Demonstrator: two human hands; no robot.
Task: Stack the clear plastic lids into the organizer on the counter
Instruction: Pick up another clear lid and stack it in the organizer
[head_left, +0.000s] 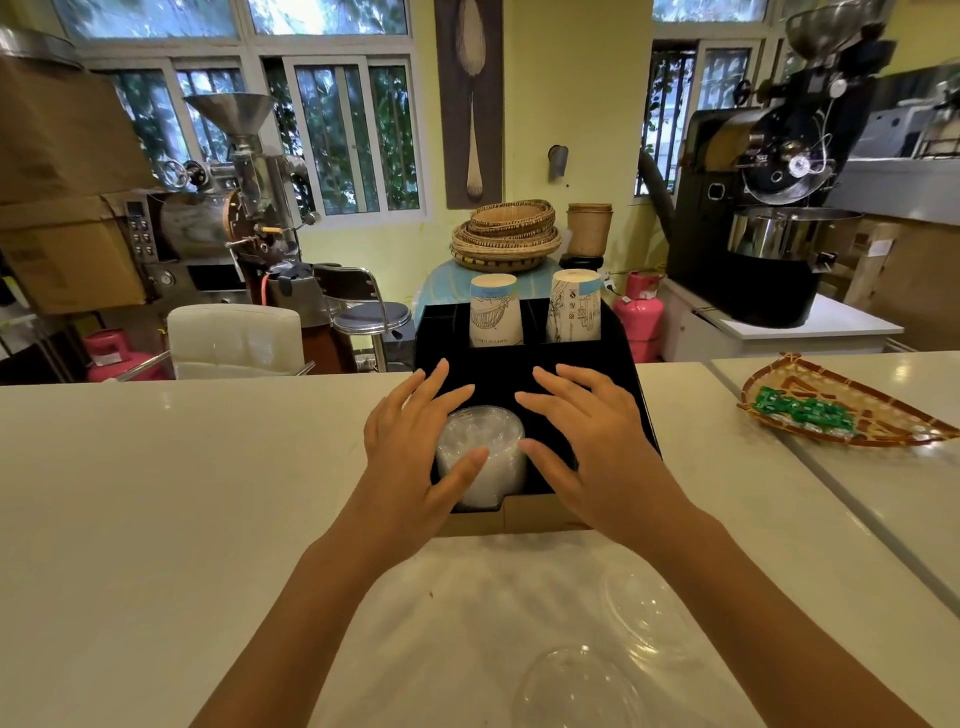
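A black organizer (631, 384) stands on the white counter, with two stacks of paper cups (494, 310) in its rear slots. A stack of clear plastic lids (480, 434) sits in its front left compartment. My left hand (415, 447) spreads over the left side of that stack, thumb resting on the stack's front. My right hand (587, 441) hovers over the compartment to the right, fingers apart, thumb tip close to the stack's right edge. Two more clear lids (579, 686) (644, 608) lie loose on the counter near me.
A woven tray (852, 415) holding green packets lies on the counter at the right. Behind the counter are a white chair (236, 338), a metal stool, pink gas cylinders and coffee roasting machines. A seam divides the counter on the right.
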